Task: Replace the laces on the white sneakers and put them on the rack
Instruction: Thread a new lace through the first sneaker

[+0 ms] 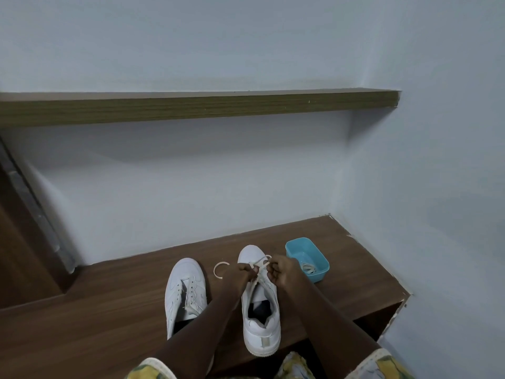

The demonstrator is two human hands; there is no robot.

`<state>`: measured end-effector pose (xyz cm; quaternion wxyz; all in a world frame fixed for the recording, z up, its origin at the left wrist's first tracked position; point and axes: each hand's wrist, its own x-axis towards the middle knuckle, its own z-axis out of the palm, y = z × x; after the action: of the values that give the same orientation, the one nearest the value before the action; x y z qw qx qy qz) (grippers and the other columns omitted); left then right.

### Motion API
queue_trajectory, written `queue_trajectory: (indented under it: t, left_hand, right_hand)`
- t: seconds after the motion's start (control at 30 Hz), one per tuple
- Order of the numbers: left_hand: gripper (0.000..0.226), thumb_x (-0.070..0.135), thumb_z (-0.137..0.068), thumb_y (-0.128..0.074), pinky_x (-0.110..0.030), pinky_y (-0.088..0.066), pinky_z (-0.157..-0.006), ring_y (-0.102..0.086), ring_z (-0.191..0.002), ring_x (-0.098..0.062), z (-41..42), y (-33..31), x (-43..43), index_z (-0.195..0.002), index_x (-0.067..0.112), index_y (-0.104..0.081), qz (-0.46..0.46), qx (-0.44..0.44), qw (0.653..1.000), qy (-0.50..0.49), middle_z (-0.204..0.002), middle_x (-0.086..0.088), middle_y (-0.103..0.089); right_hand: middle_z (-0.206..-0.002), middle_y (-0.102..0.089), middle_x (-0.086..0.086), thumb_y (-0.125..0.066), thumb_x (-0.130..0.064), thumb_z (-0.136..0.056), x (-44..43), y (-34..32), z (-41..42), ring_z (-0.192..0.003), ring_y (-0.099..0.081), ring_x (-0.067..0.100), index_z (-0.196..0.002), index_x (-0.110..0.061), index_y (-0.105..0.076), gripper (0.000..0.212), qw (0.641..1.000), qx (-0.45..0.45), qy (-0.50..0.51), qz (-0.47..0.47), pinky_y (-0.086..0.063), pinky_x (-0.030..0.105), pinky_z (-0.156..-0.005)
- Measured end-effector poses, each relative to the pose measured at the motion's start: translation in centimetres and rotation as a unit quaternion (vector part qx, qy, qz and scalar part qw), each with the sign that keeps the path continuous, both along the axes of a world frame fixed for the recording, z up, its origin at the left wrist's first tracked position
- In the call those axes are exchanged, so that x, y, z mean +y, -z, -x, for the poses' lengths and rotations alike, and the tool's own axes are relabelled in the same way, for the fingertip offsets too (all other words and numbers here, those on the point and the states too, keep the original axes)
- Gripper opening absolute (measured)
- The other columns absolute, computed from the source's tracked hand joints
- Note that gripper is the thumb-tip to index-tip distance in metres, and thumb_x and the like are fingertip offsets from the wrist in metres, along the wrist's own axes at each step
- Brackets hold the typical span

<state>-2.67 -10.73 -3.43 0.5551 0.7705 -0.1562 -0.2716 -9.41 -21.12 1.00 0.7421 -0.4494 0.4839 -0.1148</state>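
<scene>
Worktop (109, 310): We see brown wood grain. Its back edge meets a pale wall, and its right edge runs out from the back right corner.
Worked sneaker (262, 332): It is white and upright, about midway along the worktop. The toe points to the back edge and the heel sits close to the front edge. It stands between the other sneaker and the tub.
Lace (261, 263): It is pale and flat. It crosses the eyelets nearest the toe of the worked sneaker, and both strands rise into our hands.
Left grip (241, 271): It is clenched on the lace. The fingers are curled and pinch the left strand just above the tongue.
Right grip (285, 269): It is likewise closed on the lace and pinches the right strand. The knuckles face the back edge, and the two grips nearly meet.
Other sneaker (185, 280): It is white and stands just left of the worked one without touching it, toe to the back edge. The tongue lies open and most of its eyelets look bare. Our left forearm crosses its heel.
Ring (218, 269): A pale loop lies flat on the worktop between the two toes, just left of the left grip. We cannot tell if it is lace or a band.
Tub (307, 248): It is blue with rounded corners and sits toward the back right corner, just right of the worked sneaker. The right grip hides part of its near side.
Coil (309, 268): Pale laces lie wound inside the tub.
Shelf (191, 108): A wooden board is fixed to the wall, well above the worktop.
Sleeves (153, 369): Yellow patterned cloth shows at the frame's lower edge.
</scene>
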Motion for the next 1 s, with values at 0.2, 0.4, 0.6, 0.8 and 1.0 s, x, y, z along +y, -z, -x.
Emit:
queue_trajectory:
  t: [0.2,0.4,0.6,0.8,1.0]
  left_hand:
    - [0.026,0.008,-0.084,-0.069,-0.043,-0.052,-0.084,-0.062,-0.078,-0.026,-0.5,0.4,0.1,-0.058,0.014,-0.068,0.023,0.008,1.000,0.002,-0.070,-0.008,-0.067]
    - [0.017,0.003,-0.084,-0.067,-0.021,-0.045,-0.062,-0.056,-0.059,-0.009,-0.5,0.3,0.3,-0.067,0.004,-0.070,0.042,0.008,0.999,-0.005,-0.058,0.002,-0.062]
    - [0.023,0.008,-0.081,-0.069,-0.040,-0.051,-0.075,-0.060,-0.072,-0.020,-1.0,0.9,0.2,-0.058,0.014,-0.069,0.026,-0.001,1.000,0.002,-0.069,-0.008,-0.067]
    - [0.048,0.014,-0.051,-0.078,-0.048,-0.055,-0.085,-0.066,-0.088,-0.031,-1.9,2.0,-0.1,-0.095,0.008,-0.060,0.051,0.064,0.996,-0.032,-0.095,-0.018,-0.066]
    - [0.035,0.015,-0.075,-0.076,-0.030,-0.051,-0.069,-0.060,-0.077,-0.018,-1.0,1.2,0.3,-0.101,0.007,-0.054,0.035,0.052,0.997,-0.045,-0.097,-0.014,-0.060]
  right_hand:
    - [-0.028,-0.041,0.001,-0.042,-0.001,-0.095,-1.9,0.7,0.3,-0.048,-0.036,0.010,-0.059,-0.002,-0.049,0.037,0.999,-0.020,0.032,-0.025,-0.034,0.020,-0.049]
    - [-0.079,-0.061,0.013,-0.040,-0.004,-0.096,-3.7,0.3,1.5,-0.072,-0.057,0.022,-0.111,0.004,-0.056,0.024,0.982,0.075,0.009,0.171,-0.050,0.030,-0.060]
    - [-0.106,-0.062,0.008,-0.053,-0.011,-0.092,-1.9,1.4,0.5,-0.100,-0.059,0.021,-0.095,-0.011,-0.061,0.009,0.819,0.160,-0.197,0.516,-0.047,0.030,-0.086]
    - [-0.060,-0.057,-0.013,-0.062,0.004,-0.079,-1.0,3.3,-0.6,-0.065,-0.059,0.015,-0.061,-0.033,-0.053,0.042,0.813,0.012,-0.324,0.484,-0.055,0.041,-0.073]
    - [-0.078,-0.070,0.016,-0.063,0.007,-0.078,-0.6,2.5,0.0,-0.068,-0.062,0.020,-0.069,-0.011,-0.068,0.020,0.775,0.041,-0.313,0.547,-0.043,0.021,-0.062]
